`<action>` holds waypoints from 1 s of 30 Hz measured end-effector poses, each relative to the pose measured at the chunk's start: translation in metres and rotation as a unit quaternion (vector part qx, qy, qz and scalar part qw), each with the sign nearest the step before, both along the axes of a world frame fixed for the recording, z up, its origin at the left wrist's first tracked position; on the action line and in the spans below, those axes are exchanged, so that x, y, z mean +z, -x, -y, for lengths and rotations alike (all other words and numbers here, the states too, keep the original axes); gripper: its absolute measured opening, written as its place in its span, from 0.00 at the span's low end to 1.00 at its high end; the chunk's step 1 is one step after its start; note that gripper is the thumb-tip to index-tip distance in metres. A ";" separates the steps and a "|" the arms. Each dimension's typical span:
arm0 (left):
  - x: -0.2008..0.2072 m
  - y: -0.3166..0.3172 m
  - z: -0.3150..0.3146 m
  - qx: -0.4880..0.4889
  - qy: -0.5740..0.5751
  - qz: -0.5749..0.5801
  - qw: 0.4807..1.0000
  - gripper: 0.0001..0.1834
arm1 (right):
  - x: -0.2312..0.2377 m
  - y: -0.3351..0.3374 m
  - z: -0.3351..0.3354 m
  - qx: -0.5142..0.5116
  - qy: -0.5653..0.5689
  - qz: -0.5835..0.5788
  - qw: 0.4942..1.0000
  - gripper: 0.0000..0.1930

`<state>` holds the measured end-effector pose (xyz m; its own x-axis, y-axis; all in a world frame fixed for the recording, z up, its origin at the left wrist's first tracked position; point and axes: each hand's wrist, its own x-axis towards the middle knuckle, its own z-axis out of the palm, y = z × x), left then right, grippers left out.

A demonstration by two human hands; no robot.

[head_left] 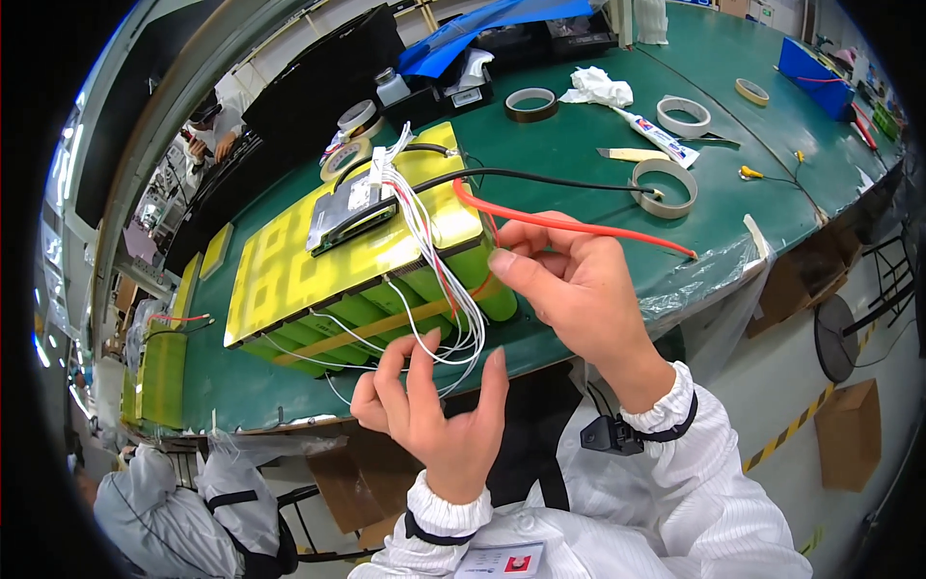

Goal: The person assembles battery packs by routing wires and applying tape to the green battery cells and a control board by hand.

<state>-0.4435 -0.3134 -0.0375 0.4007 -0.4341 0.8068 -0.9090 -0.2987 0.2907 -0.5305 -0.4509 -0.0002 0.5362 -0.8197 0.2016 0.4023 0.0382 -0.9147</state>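
Head view — battery pack (362, 265) lies left of right hand (579, 289), beyond left hand (439, 415); long axis roughly left-right. Right hand nearer, fingers narrow at pack's right corner — cannot tell if holding. Left hand wide, beside white wires (415, 207) hanging over pack's near side.

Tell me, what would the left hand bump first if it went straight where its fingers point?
Probably the looping white wires just beyond the left hand, though depth is hard to judge.

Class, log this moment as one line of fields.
left hand: fingers spread, by white wires | right hand: at corner of battery pack, grip unclear | battery pack: on green table | red cable: extends right
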 end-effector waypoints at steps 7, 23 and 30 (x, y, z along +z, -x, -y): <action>0.002 0.001 0.028 0.018 0.032 -0.034 0.999 0.21 | 0.000 0.000 0.012 0.105 -0.055 0.022 0.993 0.06; 0.010 -0.004 0.026 0.015 -0.006 0.020 1.000 0.08 | -0.005 0.006 0.022 0.181 -0.108 0.076 0.975 0.05; 0.006 -0.008 0.024 -0.040 0.037 -0.022 0.998 0.12 | -0.006 0.001 0.011 0.126 -0.084 0.125 0.981 0.08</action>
<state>-0.4350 -0.3373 -0.0317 0.4038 -0.4057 0.8200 -0.9145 -0.2025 0.3502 -0.5314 -0.4619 -0.0065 0.6774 -0.7002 0.2257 0.5712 0.3072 -0.7612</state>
